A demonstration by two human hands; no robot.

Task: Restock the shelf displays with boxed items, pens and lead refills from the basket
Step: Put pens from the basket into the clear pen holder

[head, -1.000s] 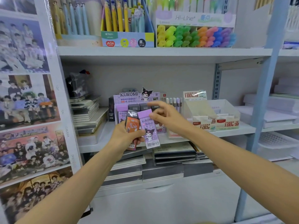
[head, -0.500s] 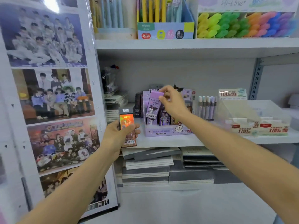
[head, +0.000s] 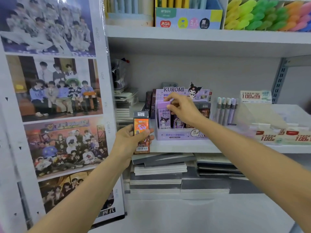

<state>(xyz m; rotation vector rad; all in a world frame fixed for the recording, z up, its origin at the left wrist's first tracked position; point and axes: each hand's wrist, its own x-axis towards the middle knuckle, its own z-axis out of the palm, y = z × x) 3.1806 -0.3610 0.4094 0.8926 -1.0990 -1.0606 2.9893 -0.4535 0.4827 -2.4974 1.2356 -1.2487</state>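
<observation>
Reaching in from the lower right corner, the right hand point(head: 183, 110) has its forearm stretched toward ten o'clock and its wrist bent down, thumb and forefinger pinching the top of a purple box point(head: 164, 116). That box stands upright at the left end of the purple display carton point(head: 180, 135), its lower part behind the carton's front wall, beside darker boxes in the same carton. The left hand point(head: 127, 142) comes up from seven o'clock, palm turned inward, fingers and thumb wrapped round an orange box point(head: 141, 123) held upright in the air just in front of the shelf point(head: 176, 147) edge, at eight o'clock from the carton and apart from it. A row of pens point(head: 227, 110) stands at three o'clock of the carton, and stacked notebooks point(head: 159, 170) lie below at six o'clock.
</observation>
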